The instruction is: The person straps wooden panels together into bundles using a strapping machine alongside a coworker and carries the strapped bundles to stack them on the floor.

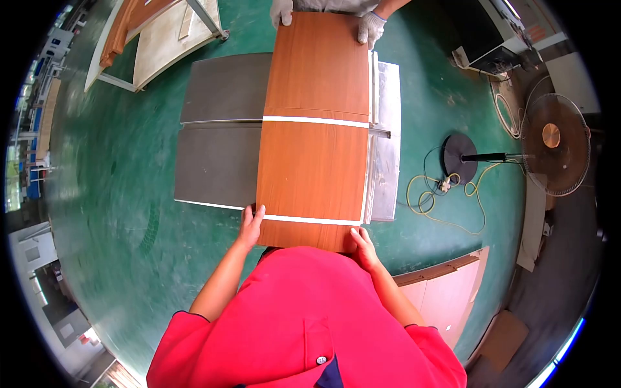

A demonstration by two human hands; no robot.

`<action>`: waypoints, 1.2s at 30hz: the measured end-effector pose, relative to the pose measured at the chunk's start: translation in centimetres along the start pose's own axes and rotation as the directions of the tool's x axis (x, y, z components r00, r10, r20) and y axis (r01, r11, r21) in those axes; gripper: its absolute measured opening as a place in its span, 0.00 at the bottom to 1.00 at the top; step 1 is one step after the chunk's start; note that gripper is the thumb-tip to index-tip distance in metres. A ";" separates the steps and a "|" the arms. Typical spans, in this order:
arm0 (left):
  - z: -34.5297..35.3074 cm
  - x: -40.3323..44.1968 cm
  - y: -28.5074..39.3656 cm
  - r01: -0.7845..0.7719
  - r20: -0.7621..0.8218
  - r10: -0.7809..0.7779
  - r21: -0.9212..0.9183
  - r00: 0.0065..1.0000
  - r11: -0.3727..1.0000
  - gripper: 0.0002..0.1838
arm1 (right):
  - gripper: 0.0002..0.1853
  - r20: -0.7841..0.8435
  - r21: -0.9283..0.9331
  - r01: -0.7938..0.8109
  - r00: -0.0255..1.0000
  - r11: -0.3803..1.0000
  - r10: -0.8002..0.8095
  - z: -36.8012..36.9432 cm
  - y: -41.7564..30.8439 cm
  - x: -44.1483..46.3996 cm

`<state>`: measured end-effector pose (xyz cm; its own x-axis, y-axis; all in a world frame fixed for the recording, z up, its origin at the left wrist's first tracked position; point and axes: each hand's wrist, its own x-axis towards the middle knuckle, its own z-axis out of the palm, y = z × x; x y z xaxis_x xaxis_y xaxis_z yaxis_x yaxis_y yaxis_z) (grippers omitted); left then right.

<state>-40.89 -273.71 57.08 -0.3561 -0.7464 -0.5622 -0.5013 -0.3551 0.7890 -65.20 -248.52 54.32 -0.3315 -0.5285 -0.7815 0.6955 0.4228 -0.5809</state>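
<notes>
A long reddish-brown wood-grain panel (313,169) with two white strips across it stretches away from my body. My left hand (251,225) grips its near left edge, thumb on top by the nearer white strip. On the near right edge my right hand (364,247) has hold of it the same way, fingers mostly hidden underneath. At the far end, another person's white-gloved hands, a left-side glove (281,11) and a right-side glove (371,29), hold the panel's corners. Beneath it lie dark grey panels (220,158); whether the panel touches them I cannot tell.
A pale, silvery sheet (387,149) sticks out on the right of the stack. Further right stands a fan (553,143) with a round base (460,158) and a yellow cable (475,194) on the green floor. A wheeled cart (171,48) with boards is at upper left; pinkish boards (446,297) lie lower right.
</notes>
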 end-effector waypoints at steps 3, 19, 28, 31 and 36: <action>0.6 -0.8 0.3 0.093 0.101 -0.081 -0.120 0.992 0.988 0.43 | 0.41 0.038 -0.061 0.106 0.994 0.993 -0.104 1.5 -0.5 0.4; 0.7 -0.6 -0.1 0.106 0.112 -0.085 -0.201 0.990 0.974 0.43 | 0.34 0.005 0.062 0.091 0.996 0.994 -0.091 2.8 -0.7 0.3; 0.8 -0.3 -1.2 0.083 0.104 -0.060 -0.241 0.993 0.967 0.42 | 0.33 -0.013 0.090 0.139 0.990 0.986 -0.138 3.2 -0.8 0.1; 0.8 -0.5 -0.8 0.090 0.103 -0.067 -0.238 0.992 0.967 0.42 | 0.32 -0.028 0.094 0.144 0.989 0.985 -0.142 3.6 -1.1 -0.4; 0.5 -0.8 -0.3 0.073 0.113 -0.048 -0.226 0.992 0.971 0.43 | 0.31 -0.049 0.082 0.151 0.988 0.985 -0.147 3.5 -0.7 -0.4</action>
<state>-40.83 -272.74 57.14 -0.4183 -0.6600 -0.6240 -0.3343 -0.5269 0.7814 -63.32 -251.22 55.82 -0.4610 -0.5487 -0.6975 0.6876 0.2760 -0.6716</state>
